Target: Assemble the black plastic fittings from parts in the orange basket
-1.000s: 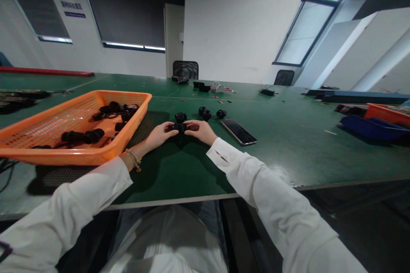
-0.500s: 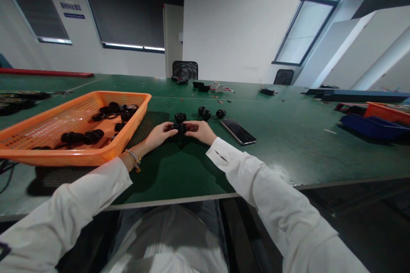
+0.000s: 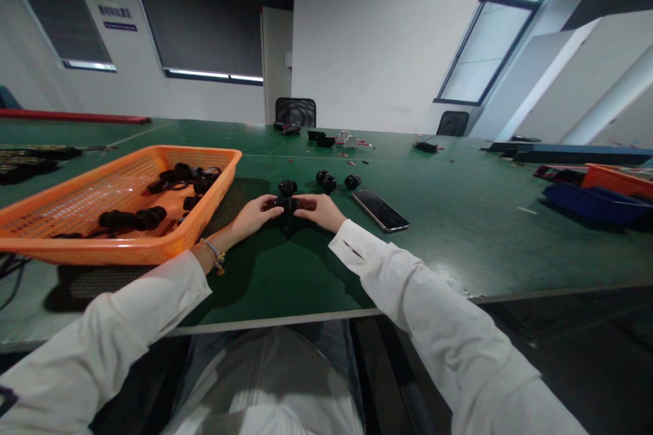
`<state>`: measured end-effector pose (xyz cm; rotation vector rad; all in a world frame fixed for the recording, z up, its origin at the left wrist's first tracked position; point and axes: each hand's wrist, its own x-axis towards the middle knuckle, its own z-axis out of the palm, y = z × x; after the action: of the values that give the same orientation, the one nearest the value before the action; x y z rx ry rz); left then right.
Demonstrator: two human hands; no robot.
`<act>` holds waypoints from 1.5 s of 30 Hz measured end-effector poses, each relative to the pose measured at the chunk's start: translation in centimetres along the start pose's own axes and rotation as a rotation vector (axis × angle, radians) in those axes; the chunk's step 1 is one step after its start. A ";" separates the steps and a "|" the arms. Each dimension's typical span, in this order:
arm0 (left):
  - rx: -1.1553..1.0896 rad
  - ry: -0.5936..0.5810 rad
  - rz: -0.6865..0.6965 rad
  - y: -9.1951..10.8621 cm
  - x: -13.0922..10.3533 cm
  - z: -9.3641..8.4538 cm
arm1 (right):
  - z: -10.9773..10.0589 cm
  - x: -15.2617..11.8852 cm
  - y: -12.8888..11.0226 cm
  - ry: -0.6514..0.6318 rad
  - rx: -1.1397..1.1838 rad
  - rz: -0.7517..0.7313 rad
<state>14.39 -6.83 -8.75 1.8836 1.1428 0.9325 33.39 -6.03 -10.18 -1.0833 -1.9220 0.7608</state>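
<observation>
Between both hands is a small black round part (image 3: 286, 204), low over the green table (image 3: 306, 272); its exact kind cannot be made out. My left hand (image 3: 254, 215) pinches its left side with thumb and fingers. From the right, my right hand (image 3: 323, 211) grips the other side the same way. Just beyond the fingertips lies another black part (image 3: 287, 187). Farther back sit several similar black rounded pieces (image 3: 326, 181), with one more black piece (image 3: 352, 181) to their right. A phone (image 3: 380, 210) with a dark screen rests right of my right hand.
An orange perforated basket (image 3: 178, 245) with several black parts stands close to my left forearm. At the right are a blue tray (image 3: 596, 204) and an orange bin (image 3: 620, 181). Black and white components (image 3: 347, 141) lie toward the far edge, before a chair (image 3: 296, 111).
</observation>
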 end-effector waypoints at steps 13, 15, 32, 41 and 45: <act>-0.005 0.008 0.006 -0.4 0.1 0.0 | 0.1 0.1 0.2 -0.039 0.048 0.003; -0.018 0.008 0.006 -0.5 0.2 0.1 | 0.1 0.1 0.0 -0.033 0.026 -0.006; -0.023 -0.004 0.015 -0.6 0.2 0.1 | 0.0 -0.3 -1.1 0.082 -0.065 -0.073; 0.020 0.004 0.006 -0.1 0.1 0.0 | -0.1 -0.2 -1.0 0.073 -0.106 -0.063; 0.018 0.008 0.009 -0.2 0.1 0.1 | -0.1 -0.2 -0.9 0.068 -0.103 -0.057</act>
<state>14.39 -6.65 -8.94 1.9026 1.1516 0.9381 33.15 -6.61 -9.47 -1.0972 -1.9438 0.5916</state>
